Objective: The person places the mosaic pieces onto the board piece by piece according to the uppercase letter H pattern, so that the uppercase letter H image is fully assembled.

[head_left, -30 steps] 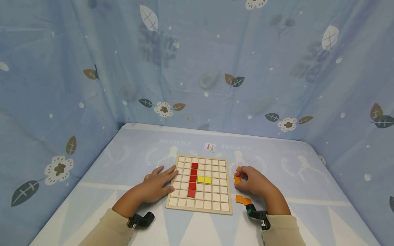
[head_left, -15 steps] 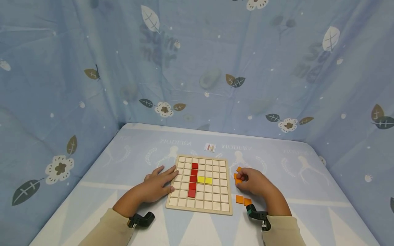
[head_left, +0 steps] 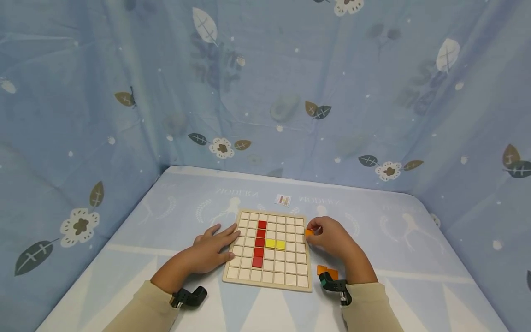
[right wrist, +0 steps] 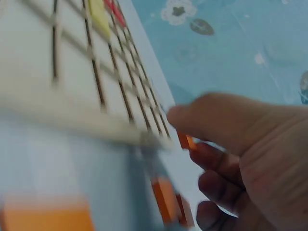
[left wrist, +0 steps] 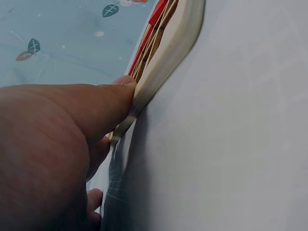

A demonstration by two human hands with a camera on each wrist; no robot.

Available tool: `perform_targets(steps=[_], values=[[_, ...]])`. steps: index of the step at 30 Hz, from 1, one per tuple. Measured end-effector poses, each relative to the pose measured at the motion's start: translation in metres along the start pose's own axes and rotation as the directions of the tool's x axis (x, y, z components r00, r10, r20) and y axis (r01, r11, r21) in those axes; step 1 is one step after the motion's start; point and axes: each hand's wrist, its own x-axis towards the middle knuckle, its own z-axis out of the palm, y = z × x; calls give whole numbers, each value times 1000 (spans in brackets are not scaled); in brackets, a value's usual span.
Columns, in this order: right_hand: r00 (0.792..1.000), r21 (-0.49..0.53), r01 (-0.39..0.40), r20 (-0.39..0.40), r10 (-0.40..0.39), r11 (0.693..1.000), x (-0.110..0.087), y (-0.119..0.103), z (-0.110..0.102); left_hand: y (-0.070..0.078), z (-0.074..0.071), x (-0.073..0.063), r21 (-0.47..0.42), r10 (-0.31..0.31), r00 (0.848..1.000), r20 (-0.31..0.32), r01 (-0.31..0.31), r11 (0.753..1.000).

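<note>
A square wooden grid board [head_left: 231, 273] lies on the table, with a column of red tiles [head_left: 260, 242] and two yellow tiles [head_left: 275, 244] in its cells. My left hand [head_left: 211, 249] rests spread along the board's left edge; in the left wrist view its thumb [left wrist: 115, 98] touches the rim. At the board's right edge my right hand [head_left: 332, 236] pinches an orange tile [head_left: 309, 232] between thumb and fingers. In the right wrist view that same orange tile [right wrist: 185, 140] shows under the thumb, and more orange tiles [right wrist: 166, 199] lie beyond the board's side.
Two orange tiles [head_left: 321, 269] lie to the right of the board, near the right wrist's black camera [head_left: 330, 283]. A small printed card [head_left: 283, 200] with a coloured grid lies behind the board. Blue patterned cloth [head_left: 265, 92] encloses the table's back and sides.
My right hand has moved left from the orange tiles to the board's right edge, bringing one orange tile along. My left hand stays in place.
</note>
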Motion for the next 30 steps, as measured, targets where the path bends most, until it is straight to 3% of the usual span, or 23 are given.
perform_targets(steps=[10,17,30], values=[[997,13,61,-49,-61,998,26,-29,21,0,0,1,-11,2,1000,-3,-2,1000],[996,12,53,-66,-52,999,27,-32,41,-2,0,0,7,0,1000,-1,0,1000],[997,11,39,-72,-38,999,25,-30,45,0,1,1,11,-5,1000,0,5,1000]])
